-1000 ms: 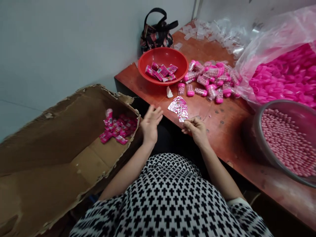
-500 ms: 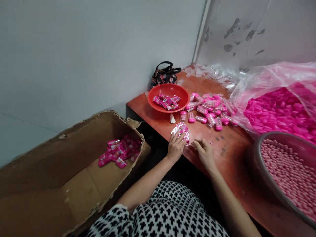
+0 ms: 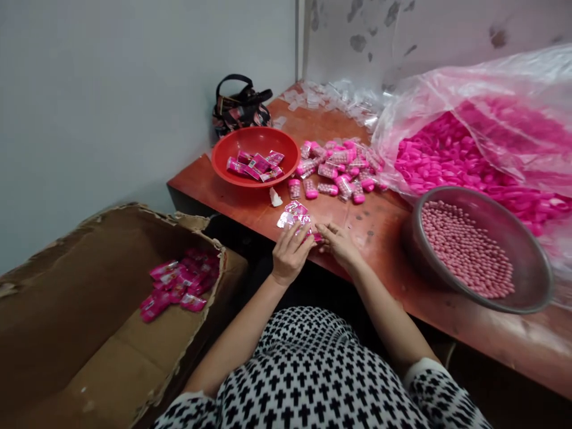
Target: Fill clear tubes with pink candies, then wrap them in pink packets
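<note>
Shiny pink foil sachets (image 3: 297, 210) lie in a small pile near the front edge of the table. My left hand (image 3: 290, 255) is over the near side of this pile, its fingers curled onto a sachet. From the other side, my right hand (image 3: 340, 245) pinches the edge of that pink sachet (image 3: 317, 236) between thumb and fingers. The fingers hide most of it. Beyond the hands, small clear bottles with pink caps (image 3: 342, 167), filled with pink beads, lie heaped. A red bowl (image 3: 218, 164) to their left holds several pink sachets.
A grey basin (image 3: 531, 262) of pink beads (image 3: 469, 250) stands at the right. Behind it spreads a clear plastic bag (image 3: 429, 83) of pink caps. A cardboard box (image 3: 134, 357) with filled pink packets is at the left. A handbag (image 3: 241, 110) sits behind the bowl.
My right hand has closed in on the left and now grips the sachet's edge. The camera view has turned right, so everything sits further left.
</note>
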Demonstrator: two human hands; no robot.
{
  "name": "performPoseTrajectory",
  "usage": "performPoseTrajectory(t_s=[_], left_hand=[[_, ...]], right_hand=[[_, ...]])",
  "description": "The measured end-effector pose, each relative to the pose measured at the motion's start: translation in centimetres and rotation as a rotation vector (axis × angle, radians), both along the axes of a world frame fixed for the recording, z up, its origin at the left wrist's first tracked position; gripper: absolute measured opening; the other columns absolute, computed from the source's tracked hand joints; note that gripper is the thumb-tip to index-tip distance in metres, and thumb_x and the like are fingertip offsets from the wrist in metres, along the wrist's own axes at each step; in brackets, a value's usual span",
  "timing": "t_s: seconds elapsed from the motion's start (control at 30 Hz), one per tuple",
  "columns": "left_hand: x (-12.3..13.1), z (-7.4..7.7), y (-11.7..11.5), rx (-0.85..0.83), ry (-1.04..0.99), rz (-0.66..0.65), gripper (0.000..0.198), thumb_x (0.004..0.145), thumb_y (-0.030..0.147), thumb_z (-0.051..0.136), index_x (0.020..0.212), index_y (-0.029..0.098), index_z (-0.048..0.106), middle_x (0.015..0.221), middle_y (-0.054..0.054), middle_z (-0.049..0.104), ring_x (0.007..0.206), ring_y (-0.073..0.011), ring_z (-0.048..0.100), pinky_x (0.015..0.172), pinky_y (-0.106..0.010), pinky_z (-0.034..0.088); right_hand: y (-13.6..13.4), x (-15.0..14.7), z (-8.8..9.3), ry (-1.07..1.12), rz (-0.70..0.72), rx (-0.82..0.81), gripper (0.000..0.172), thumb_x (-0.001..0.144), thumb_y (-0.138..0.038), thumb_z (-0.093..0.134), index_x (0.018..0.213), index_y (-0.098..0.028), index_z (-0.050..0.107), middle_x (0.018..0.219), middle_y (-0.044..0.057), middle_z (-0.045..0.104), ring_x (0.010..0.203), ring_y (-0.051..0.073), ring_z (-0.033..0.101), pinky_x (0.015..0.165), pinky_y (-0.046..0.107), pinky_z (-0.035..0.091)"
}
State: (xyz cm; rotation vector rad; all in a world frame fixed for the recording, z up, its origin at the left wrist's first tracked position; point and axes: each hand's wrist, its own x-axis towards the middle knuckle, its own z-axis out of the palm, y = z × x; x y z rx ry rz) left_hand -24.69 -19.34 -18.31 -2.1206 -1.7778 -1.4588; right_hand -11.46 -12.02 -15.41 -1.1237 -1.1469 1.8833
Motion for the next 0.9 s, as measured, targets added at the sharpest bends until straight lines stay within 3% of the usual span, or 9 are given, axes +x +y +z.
performPoseTrajectory(t_s=[0.07,0.17,0.23,0.33,0.4,0.53,0.7,0.77,0.9], left_hand=[[0.4,0.2,0.0,-0.068,-0.13,-0.046,0.019,0.081,0.03,0.064,0.097,0.025,0.071,0.118,-0.007,0.066,0.123,-0.0264,0.053,0.11,-0.047,0.035],[1.0,1.0,0.0,-0.201,-0.514,0.012,0.035,0.077,0.039,0.067,0.108,0.022,0.068,0.121,-0.009,0.065,0.118,-0.0259,0.057,0.104,-0.041,0.042],[1.0,1.6,0.0,-0.356,-0.829,0.023,0.041,0.077,0.047,0.065,0.108,0.02,0.068,0.112,-0.01,0.069,0.104,-0.0247,0.065,0.094,-0.039,0.05],[0.5,2.1,-0.1,-0.574,-1.202,-0.108,0.042,0.072,0.051,0.067,0.093,0.015,0.072,0.085,-0.007,0.072,0.08,-0.0206,0.068,0.078,-0.036,0.055],[-0.2,2.1,-0.3,-0.597,-1.278,-0.124,0.036,0.068,0.049,0.071,0.08,0.014,0.073,0.072,-0.003,0.069,0.069,-0.0166,0.066,0.072,-0.032,0.055],[-1.5,1.7,-0.8,-0.54,-1.115,0.016,0.033,0.067,0.043,0.073,0.052,0.015,0.064,0.05,0.004,0.051,0.053,-0.008,0.052,0.06,-0.021,0.049],[-1.8,1.4,-0.8,-0.582,-1.355,-0.002,0.035,0.061,0.044,0.077,0.054,0.012,0.066,0.056,0.0,0.059,0.056,-0.0116,0.058,0.062,-0.027,0.055],[-1.8,1.4,-0.6,-0.582,-1.454,0.028,0.034,0.056,0.042,0.08,0.058,0.011,0.068,0.06,-0.003,0.064,0.056,-0.0122,0.061,0.061,-0.027,0.056],[-2.1,1.7,-0.4,-0.552,-1.634,0.118,0.032,0.049,0.033,0.085,0.061,0.009,0.069,0.062,-0.006,0.067,0.056,-0.011,0.062,0.057,-0.024,0.056]], right_hand=[[0.0,0.3,0.4,0.059,-0.038,0.004,0.047,0.057,-0.037,0.08,0.093,-0.019,0.056,0.063,-0.007,0.06,0.052,0.008,0.056,0.049,0.019,0.045],[0.4,0.5,1.4,-0.014,-0.051,0.118,0.045,0.056,-0.032,0.08,0.094,-0.019,0.058,0.061,-0.008,0.06,0.049,0.007,0.054,0.049,0.019,0.044],[0.9,0.4,2.1,-0.107,0.017,0.215,0.04,0.059,-0.031,0.078,0.092,-0.019,0.06,0.061,-0.007,0.062,0.05,0.008,0.054,0.05,0.02,0.044],[1.8,-0.3,2.9,-0.178,0.175,0.361,0.032,0.061,-0.03,0.077,0.087,-0.018,0.064,0.062,-0.004,0.065,0.055,0.01,0.058,0.056,0.022,0.046],[2.3,-0.9,3.0,-0.218,0.264,0.446,0.028,0.063,-0.031,0.076,0.085,-0.017,0.065,0.063,-0.002,0.067,0.057,0.011,0.06,0.058,0.023,0.047],[2.7,-2.4,3.0,-0.246,0.321,0.505,0.026,0.068,-0.034,0.074,0.087,-0.018,0.067,0.066,0.0,0.07,0.059,0.013,0.062,0.058,0.024,0.046],[3.6,-4.3,3.2,-0.229,0.387,0.451,0.034,0.065,-0.043,0.074,0.086,-0.018,0.065,0.061,-0.001,0.066,0.054,0.013,0.059,0.055,0.025,0.046],[4.7,-5.5,3.3,-0.392,0.377,0.586,0.032,0.072,-0.048,0.067,0.082,-0.017,0.065,0.065,0.002,0.066,0.059,0.015,0.06,0.058,0.027,0.046],[7.8,-9.1,3.1,-1.047,0.181,0.975,0.039,0.084,-0.047,0.056,0.096,-0.011,0.063,0.09,0.016,0.068,0.084,0.026,0.064,0.074,0.036,0.047]])
